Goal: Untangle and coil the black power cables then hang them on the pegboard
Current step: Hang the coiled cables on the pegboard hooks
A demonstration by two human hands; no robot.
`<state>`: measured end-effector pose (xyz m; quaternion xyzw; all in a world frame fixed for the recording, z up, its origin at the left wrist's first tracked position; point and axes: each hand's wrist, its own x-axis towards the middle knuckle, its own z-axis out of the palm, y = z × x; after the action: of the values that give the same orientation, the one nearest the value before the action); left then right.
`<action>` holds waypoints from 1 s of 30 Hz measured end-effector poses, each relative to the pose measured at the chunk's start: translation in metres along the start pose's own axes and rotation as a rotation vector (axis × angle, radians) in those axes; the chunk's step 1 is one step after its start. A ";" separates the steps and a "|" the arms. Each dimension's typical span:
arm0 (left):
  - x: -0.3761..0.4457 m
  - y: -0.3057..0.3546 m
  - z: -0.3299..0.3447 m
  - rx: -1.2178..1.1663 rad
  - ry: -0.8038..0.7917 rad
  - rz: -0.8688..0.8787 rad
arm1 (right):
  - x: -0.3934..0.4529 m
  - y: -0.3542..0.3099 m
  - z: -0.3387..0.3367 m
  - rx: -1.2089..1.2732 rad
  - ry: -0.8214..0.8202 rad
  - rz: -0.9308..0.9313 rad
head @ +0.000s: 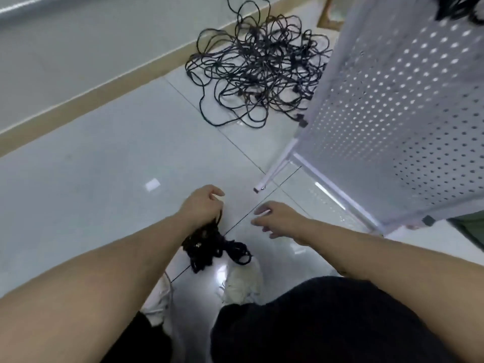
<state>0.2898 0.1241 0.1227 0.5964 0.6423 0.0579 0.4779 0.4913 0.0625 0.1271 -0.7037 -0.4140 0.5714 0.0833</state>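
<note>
The left hand grips a coiled cable bundle over white shoes, the right hand hangs open, beside the pegboard, its foot near, tangled cables heaped by the baseboard beyond open floor.

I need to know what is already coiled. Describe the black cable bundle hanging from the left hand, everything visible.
The coiled cable bundle is thin black cord, rubbery-looking, wound into a dense, uneven bunch with one loop sticking out to the right. It hangs below the left hand, whose curled fingers grip its top strands. It hangs above the pale tiled floor, in front of white shoes. No plug is clearly visible.
</note>
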 end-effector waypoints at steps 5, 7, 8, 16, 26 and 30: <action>0.036 -0.072 0.011 0.080 -0.051 -0.115 | 0.083 0.000 0.064 -0.469 -0.193 -0.024; 0.047 -0.088 0.017 0.079 -0.071 -0.143 | 0.103 0.003 0.082 -0.546 -0.264 -0.033; 0.051 -0.095 0.020 0.076 -0.087 -0.155 | 0.110 0.005 0.089 -0.581 -0.299 -0.033; 0.066 -0.105 0.022 -0.127 -0.054 -0.205 | 0.131 0.019 0.108 -0.668 -0.310 -0.028; 0.014 0.016 -0.017 -0.560 0.180 0.035 | 0.035 -0.044 -0.007 -0.327 0.189 -0.212; -0.018 0.083 -0.027 -0.727 0.087 0.201 | -0.021 -0.069 -0.047 -0.248 0.351 -0.284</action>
<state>0.3271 0.1459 0.2008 0.4448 0.5379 0.3537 0.6227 0.4987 0.1095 0.1992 -0.7317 -0.5548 0.3681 0.1464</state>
